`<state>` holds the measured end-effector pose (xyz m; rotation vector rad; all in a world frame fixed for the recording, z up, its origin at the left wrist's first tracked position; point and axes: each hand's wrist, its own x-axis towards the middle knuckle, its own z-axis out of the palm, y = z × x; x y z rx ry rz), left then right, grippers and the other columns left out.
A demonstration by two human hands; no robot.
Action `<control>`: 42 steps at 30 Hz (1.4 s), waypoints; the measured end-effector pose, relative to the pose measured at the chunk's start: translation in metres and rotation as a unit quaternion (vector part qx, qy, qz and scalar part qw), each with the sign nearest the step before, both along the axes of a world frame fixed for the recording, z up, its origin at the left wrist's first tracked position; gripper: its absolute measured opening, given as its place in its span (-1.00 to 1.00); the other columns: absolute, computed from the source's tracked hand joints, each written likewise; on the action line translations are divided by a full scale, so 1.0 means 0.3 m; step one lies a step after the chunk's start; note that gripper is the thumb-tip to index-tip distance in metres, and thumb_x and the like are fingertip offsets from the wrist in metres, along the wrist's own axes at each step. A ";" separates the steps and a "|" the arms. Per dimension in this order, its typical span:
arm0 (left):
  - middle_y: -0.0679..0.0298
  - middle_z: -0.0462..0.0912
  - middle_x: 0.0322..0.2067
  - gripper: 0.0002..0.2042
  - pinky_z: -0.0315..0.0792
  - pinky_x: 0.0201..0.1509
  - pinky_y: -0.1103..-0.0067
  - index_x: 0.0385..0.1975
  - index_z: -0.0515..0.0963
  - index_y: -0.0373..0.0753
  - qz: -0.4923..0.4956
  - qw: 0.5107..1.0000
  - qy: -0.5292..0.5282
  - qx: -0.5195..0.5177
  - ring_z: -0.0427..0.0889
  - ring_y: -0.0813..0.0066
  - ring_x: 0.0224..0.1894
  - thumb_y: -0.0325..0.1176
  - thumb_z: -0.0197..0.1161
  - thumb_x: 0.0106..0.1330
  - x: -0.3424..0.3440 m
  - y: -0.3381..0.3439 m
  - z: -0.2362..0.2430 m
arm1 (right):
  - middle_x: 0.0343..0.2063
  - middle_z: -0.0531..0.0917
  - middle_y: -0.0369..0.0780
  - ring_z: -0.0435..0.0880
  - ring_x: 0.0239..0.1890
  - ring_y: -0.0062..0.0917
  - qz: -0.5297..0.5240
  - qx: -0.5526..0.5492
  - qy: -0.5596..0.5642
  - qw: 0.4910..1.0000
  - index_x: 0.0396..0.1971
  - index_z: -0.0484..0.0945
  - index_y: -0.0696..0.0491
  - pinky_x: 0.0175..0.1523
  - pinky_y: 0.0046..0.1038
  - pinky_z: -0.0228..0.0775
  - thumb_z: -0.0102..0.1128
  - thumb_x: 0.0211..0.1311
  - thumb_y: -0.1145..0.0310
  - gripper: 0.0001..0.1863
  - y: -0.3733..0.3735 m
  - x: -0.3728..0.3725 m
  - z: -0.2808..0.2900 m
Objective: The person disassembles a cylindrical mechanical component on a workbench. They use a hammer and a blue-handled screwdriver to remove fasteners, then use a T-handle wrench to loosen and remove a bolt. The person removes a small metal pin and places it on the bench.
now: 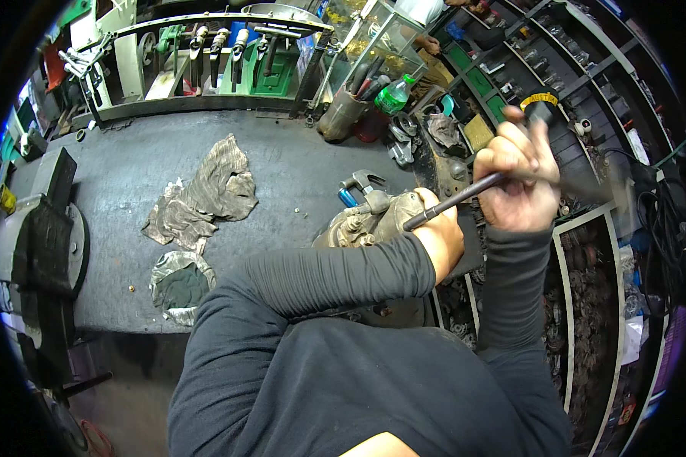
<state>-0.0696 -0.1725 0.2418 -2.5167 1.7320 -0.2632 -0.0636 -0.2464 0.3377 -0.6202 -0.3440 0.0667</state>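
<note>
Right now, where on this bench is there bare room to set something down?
Bare benchtop shows between the dark vise and the grey rag, and, a few small bits aside, between that rag and the metal housing. It's crowded around the housing, near the left hand, and by the green bottle.

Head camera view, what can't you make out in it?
All in the head view:
- Right hand: fingertips, blurred by motion.
- Dark bar: right end, lost in motion blur.
- Metal housing: near side, hidden by the left sleeve.
- Bench vise: outer side, cut off by the dark lens rim.
- Co-worker: head, cut off by the upper edge.
</note>
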 end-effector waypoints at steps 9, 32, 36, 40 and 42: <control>0.38 0.66 -0.30 -0.82 0.38 0.01 0.08 -0.35 0.69 -0.11 -0.134 0.961 -0.074 -0.232 0.57 0.27 -0.16 -0.25 0.20 0.14 0.038 0.016 -0.063 | -0.37 0.52 -0.32 0.56 -0.24 -0.61 0.150 -0.819 -0.138 0.536 -0.08 0.37 0.07 -0.06 -0.46 0.43 0.22 0.33 0.38 -0.73 0.124 0.093 0.334; 0.43 0.40 -0.51 -0.81 0.23 -0.47 0.75 -0.23 0.43 -0.33 -0.276 0.530 0.630 -0.495 0.28 0.75 -0.54 -0.31 0.07 0.50 0.155 0.185 0.001 | 0.09 0.47 0.05 0.45 0.10 -0.09 0.125 -0.937 -0.278 0.173 0.14 0.55 -0.02 0.20 -0.10 0.24 0.03 0.34 -0.06 -0.47 -0.061 -0.164 0.563; 0.47 0.38 -0.50 -0.83 0.25 -0.44 0.73 -0.24 0.44 -0.30 -0.310 0.570 0.584 -0.488 0.27 0.75 -0.51 -0.31 0.12 0.47 0.160 0.166 -0.024 | 0.12 0.42 0.08 0.28 0.22 0.07 -0.111 -0.934 -0.336 0.048 0.38 0.23 -0.23 0.04 0.23 0.30 -0.24 0.46 -0.04 -0.46 -0.026 -0.052 0.499; 0.45 0.38 -0.46 -0.86 0.23 -0.40 0.75 -0.23 0.44 -0.29 -0.244 0.582 0.588 -0.506 0.28 0.75 -0.47 -0.34 0.13 0.47 0.144 0.166 -0.005 | 0.20 0.38 0.07 0.12 0.34 0.19 -0.090 -0.888 -0.283 0.351 0.43 0.10 -0.28 0.10 0.36 0.19 -0.29 0.47 0.01 -0.44 0.125 0.077 0.408; 0.42 0.38 -0.47 -0.87 0.18 -0.48 0.73 -0.21 0.41 -0.32 -0.284 0.519 0.627 -0.507 0.27 0.72 -0.53 -0.37 0.08 0.48 0.162 0.164 -0.002 | 0.20 0.38 0.07 0.13 0.34 0.18 -0.011 -0.888 -0.325 0.326 0.43 0.10 -0.27 0.12 0.34 0.18 -0.31 0.47 -0.02 -0.43 0.125 -0.011 0.397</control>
